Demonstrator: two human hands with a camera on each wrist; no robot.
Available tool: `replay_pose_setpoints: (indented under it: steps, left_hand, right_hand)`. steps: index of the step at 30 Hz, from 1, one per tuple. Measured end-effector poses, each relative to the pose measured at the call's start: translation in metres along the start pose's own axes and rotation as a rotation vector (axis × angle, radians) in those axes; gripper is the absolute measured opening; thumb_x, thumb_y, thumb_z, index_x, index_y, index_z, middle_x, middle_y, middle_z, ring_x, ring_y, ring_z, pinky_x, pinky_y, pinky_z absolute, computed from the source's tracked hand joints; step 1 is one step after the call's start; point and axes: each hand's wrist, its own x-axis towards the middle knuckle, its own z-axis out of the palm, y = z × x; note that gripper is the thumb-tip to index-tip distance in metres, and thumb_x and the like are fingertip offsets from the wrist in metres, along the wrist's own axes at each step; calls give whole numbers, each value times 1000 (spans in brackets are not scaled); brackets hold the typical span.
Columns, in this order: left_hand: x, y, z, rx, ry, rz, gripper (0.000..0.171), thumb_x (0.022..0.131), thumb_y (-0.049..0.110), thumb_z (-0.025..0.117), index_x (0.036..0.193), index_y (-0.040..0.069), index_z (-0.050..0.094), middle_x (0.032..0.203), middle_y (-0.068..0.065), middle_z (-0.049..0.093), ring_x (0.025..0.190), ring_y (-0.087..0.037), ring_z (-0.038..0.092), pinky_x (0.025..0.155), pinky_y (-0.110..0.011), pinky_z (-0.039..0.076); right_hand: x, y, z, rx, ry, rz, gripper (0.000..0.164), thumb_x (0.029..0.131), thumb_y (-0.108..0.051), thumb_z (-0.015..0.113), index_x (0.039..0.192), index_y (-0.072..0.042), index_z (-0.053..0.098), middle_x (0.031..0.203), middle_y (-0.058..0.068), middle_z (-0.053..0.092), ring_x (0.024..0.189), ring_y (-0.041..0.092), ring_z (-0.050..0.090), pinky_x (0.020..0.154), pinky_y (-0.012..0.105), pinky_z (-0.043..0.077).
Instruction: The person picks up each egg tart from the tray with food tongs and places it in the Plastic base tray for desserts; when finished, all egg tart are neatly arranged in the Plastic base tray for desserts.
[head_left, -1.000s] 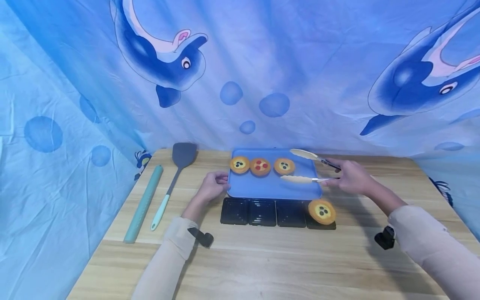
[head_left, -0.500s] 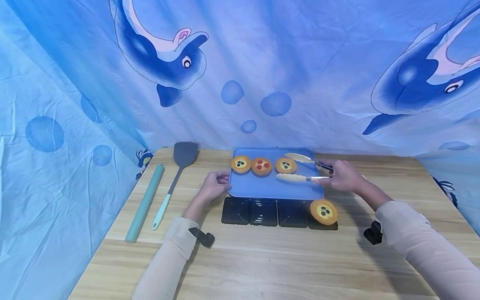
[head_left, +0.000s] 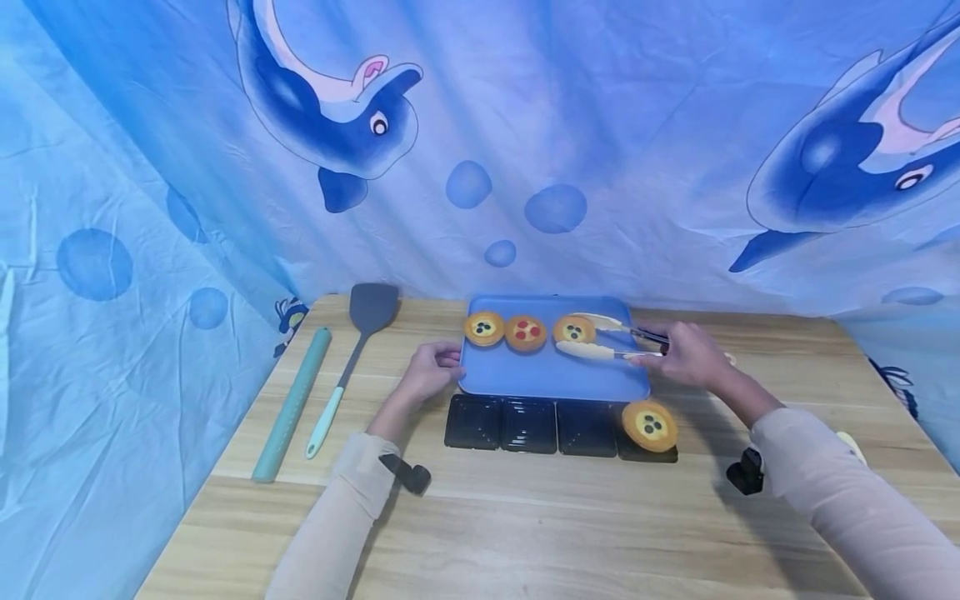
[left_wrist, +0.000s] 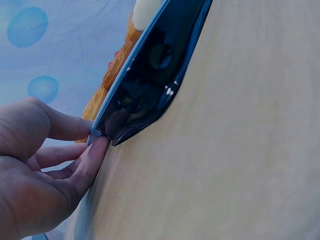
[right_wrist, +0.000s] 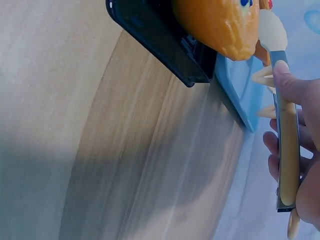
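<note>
On the far blue tray (head_left: 551, 379), our right hand (head_left: 686, 357) squeezes tongs (head_left: 600, 337), tips spread around the rightmost tart (head_left: 573, 330). It looks light and crumbly, best gripped gently by its sides. Our left hand (head_left: 427, 377) pinches the tray's left edge.

Pale beige long sleeves, black wrist-mounted cameras, bare hands

Bright, even, soft light fills the head view; faint shadows fall near and right of the forearms on the pale wooden table (head_left: 525, 517); the blue dolphin-print cloth backdrop (head_left: 600, 125) bows at the edges from wide-angle distortion; the glossy black plastic compartment tray (left_wrist: 150, 80) carries small white glints; both wrist views are soft and blurred up close.
</note>
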Motion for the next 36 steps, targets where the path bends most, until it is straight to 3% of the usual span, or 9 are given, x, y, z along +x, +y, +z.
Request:
replay_pose_setpoints:
  steps: [14, 26, 29, 32, 36]
  left_hand:
    - [-4, 3, -1, 21, 11, -16, 46, 77, -4, 66, 122, -5, 56, 109, -18, 60, 97, -27, 60, 86, -32, 53]
    - [-2, 3, 2, 25, 0, -2, 45, 77, -4, 65, 121, -6, 56, 109, -20, 61, 97, -27, 61, 85, -32, 54]
    - [-3, 3, 2, 25, 0, 1, 45, 77, -4, 66, 121, -6, 56, 109, -19, 61, 97, -27, 61, 85, -32, 53]
    - [-3, 3, 2, 22, -1, 1, 46, 77, -4, 66, 122, -6, 56, 109, -19, 61, 97, -27, 61, 86, -32, 53]
    - [-4, 3, 0, 21, 6, -5, 47, 77, -4, 66, 122, -6, 55, 110, -19, 61, 98, -28, 60, 87, -33, 53]
  right_hand:
    - [-5, -9, -16, -34, -10, 36, 69, 81, -44, 70, 135, -7, 50, 44, -3, 37, 37, 11, 29, 34, 21, 25]
    - [-25, -20, -32, -80, 83, -57, 67, 78, -45, 72, 132, -7, 55, 48, -5, 36, 41, 9, 30, 37, 23, 26]
    - [-36, -27, -36, -77, 98, -64, 65, 77, -43, 74, 130, -7, 57, 56, -2, 48, 43, 9, 34, 39, 25, 29]
    - [-47, -33, -39, -78, 120, -91, 64, 76, -42, 75, 127, -7, 59, 75, 3, 64, 48, 8, 40, 41, 24, 32]
    - [-60, -40, -40, -81, 146, -156, 63, 75, -43, 76, 124, -6, 61, 101, 11, 70, 56, 8, 48, 45, 22, 35]
